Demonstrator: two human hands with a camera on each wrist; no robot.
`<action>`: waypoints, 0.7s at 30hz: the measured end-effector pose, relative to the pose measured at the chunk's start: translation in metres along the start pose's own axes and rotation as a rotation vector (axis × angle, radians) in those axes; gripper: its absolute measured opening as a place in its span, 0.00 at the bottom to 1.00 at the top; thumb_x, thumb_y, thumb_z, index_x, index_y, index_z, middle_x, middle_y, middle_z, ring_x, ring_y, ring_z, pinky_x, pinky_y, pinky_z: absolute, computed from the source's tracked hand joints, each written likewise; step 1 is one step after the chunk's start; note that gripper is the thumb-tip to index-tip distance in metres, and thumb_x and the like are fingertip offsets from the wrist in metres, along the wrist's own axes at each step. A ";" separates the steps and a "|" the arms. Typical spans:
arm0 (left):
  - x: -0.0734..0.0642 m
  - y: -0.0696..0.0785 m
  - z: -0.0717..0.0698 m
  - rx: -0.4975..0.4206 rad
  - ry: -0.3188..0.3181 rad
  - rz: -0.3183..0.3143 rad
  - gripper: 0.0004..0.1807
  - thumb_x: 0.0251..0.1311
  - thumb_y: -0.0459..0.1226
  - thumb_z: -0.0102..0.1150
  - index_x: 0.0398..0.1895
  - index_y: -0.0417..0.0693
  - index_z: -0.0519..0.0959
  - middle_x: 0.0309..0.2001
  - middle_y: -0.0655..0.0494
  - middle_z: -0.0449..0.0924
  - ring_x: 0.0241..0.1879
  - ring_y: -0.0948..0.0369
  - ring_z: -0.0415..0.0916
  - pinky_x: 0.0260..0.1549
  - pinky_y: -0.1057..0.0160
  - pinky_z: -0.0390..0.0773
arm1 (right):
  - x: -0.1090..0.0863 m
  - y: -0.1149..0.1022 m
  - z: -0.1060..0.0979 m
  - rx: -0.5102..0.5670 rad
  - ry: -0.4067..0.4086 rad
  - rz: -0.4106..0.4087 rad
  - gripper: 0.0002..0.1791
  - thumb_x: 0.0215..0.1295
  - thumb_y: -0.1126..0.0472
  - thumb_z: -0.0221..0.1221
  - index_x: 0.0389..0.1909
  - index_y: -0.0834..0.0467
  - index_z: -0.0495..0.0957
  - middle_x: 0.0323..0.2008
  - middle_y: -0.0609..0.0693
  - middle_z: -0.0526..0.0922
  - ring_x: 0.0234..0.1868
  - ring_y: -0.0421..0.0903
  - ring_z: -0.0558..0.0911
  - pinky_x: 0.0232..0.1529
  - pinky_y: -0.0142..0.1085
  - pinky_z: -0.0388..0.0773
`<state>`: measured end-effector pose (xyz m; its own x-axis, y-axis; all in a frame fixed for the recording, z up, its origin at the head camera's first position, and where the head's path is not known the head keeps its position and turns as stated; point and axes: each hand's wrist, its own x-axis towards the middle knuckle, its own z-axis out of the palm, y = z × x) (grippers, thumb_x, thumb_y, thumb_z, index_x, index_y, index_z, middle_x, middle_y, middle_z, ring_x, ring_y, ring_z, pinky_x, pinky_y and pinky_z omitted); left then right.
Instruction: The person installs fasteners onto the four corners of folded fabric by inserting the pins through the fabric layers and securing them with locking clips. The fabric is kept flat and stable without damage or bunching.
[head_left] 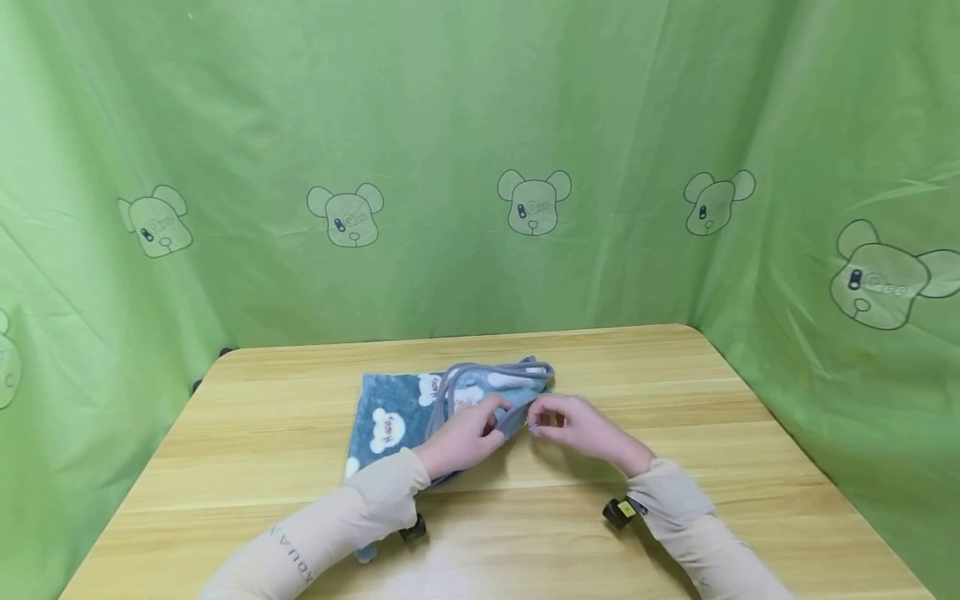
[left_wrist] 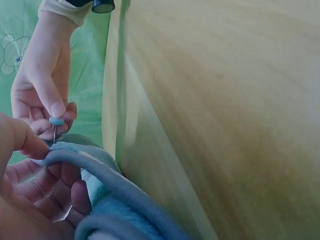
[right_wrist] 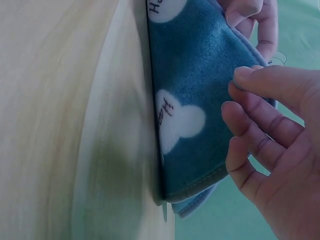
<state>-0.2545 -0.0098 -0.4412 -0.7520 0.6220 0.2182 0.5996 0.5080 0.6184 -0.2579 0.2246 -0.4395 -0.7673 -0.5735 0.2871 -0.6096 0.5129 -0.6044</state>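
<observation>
A folded blue plush blanket [head_left: 405, 400] with white bear-head prints and grey-blue edging lies near the middle of the table, one part lifted towards the right. My left hand [head_left: 463, 435] pinches its piped edge [left_wrist: 112, 175] between thumb and fingers. Just to the right, my right hand [head_left: 579, 427] pinches the light-blue head of a pin [left_wrist: 56, 121]. In the left wrist view, the pin's thin metal shaft points down to the edging right beside the left fingertips. A fine dark loop [right_wrist: 281, 56] shows beyond the cloth in the right wrist view.
The wooden table [head_left: 262, 417] carries the blanket, and both forearms reach in over its front. Green curtains [head_left: 450, 275] with bear-head outlines stand behind and at both sides. Small black cameras [head_left: 618, 512] sit at the wrists.
</observation>
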 end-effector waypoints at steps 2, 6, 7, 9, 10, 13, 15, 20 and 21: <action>-0.001 0.001 0.001 0.005 -0.013 0.005 0.21 0.61 0.31 0.52 0.59 0.48 0.69 0.20 0.63 0.67 0.17 0.71 0.59 0.18 0.73 0.62 | 0.001 0.000 0.002 -0.001 0.017 -0.009 0.05 0.59 0.67 0.65 0.34 0.55 0.79 0.32 0.47 0.82 0.32 0.33 0.74 0.33 0.31 0.76; -0.003 0.003 0.003 0.035 -0.024 0.006 0.23 0.61 0.32 0.52 0.61 0.48 0.68 0.21 0.63 0.69 0.17 0.71 0.60 0.19 0.73 0.63 | 0.004 -0.001 0.006 -0.002 0.060 -0.007 0.10 0.57 0.68 0.65 0.37 0.56 0.76 0.34 0.49 0.83 0.33 0.34 0.77 0.36 0.32 0.78; -0.003 0.003 0.003 0.040 -0.024 0.008 0.23 0.61 0.32 0.52 0.61 0.48 0.68 0.21 0.62 0.69 0.17 0.71 0.60 0.19 0.73 0.63 | 0.004 -0.001 0.007 -0.001 0.073 -0.005 0.11 0.56 0.69 0.66 0.38 0.57 0.76 0.34 0.49 0.83 0.34 0.35 0.77 0.36 0.34 0.79; -0.003 0.004 0.005 0.052 -0.027 0.012 0.23 0.62 0.32 0.53 0.61 0.47 0.69 0.22 0.62 0.70 0.18 0.70 0.60 0.19 0.73 0.64 | 0.004 0.000 0.008 -0.004 0.098 -0.007 0.17 0.55 0.70 0.66 0.44 0.60 0.74 0.34 0.50 0.82 0.34 0.39 0.79 0.36 0.37 0.80; -0.004 0.004 0.006 0.060 -0.029 0.016 0.23 0.62 0.32 0.53 0.61 0.47 0.69 0.22 0.62 0.70 0.18 0.71 0.61 0.19 0.73 0.64 | 0.004 0.000 0.008 -0.008 0.110 -0.008 0.20 0.54 0.70 0.67 0.48 0.61 0.73 0.33 0.51 0.82 0.33 0.41 0.80 0.36 0.39 0.81; -0.004 0.006 0.008 0.074 -0.032 0.037 0.22 0.62 0.32 0.53 0.61 0.47 0.70 0.23 0.62 0.71 0.20 0.71 0.62 0.20 0.74 0.66 | 0.004 -0.001 0.009 -0.029 0.143 -0.017 0.29 0.52 0.71 0.67 0.57 0.63 0.70 0.32 0.50 0.82 0.33 0.46 0.80 0.36 0.41 0.81; -0.004 0.007 0.009 0.090 -0.033 0.049 0.22 0.62 0.33 0.53 0.60 0.48 0.71 0.24 0.62 0.72 0.20 0.71 0.63 0.21 0.74 0.67 | 0.003 0.000 0.010 -0.066 0.162 -0.019 0.30 0.52 0.71 0.68 0.58 0.62 0.72 0.32 0.49 0.82 0.34 0.47 0.80 0.37 0.41 0.81; -0.005 0.011 0.008 0.118 -0.040 0.054 0.21 0.62 0.33 0.54 0.60 0.49 0.72 0.25 0.62 0.74 0.21 0.71 0.65 0.22 0.74 0.68 | 0.004 0.003 0.012 -0.170 0.199 -0.013 0.16 0.52 0.71 0.67 0.42 0.57 0.80 0.32 0.44 0.81 0.34 0.40 0.78 0.39 0.37 0.80; -0.005 0.012 0.008 0.121 -0.042 0.053 0.21 0.62 0.33 0.54 0.59 0.49 0.72 0.25 0.62 0.75 0.21 0.71 0.65 0.23 0.74 0.69 | 0.004 0.003 0.012 -0.187 0.206 -0.011 0.14 0.51 0.72 0.67 0.39 0.56 0.80 0.31 0.44 0.80 0.33 0.39 0.77 0.38 0.36 0.80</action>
<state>-0.2416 -0.0020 -0.4413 -0.7076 0.6732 0.2148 0.6688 0.5399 0.5110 -0.2601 0.2165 -0.4489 -0.7732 -0.4474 0.4495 -0.6295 0.6272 -0.4585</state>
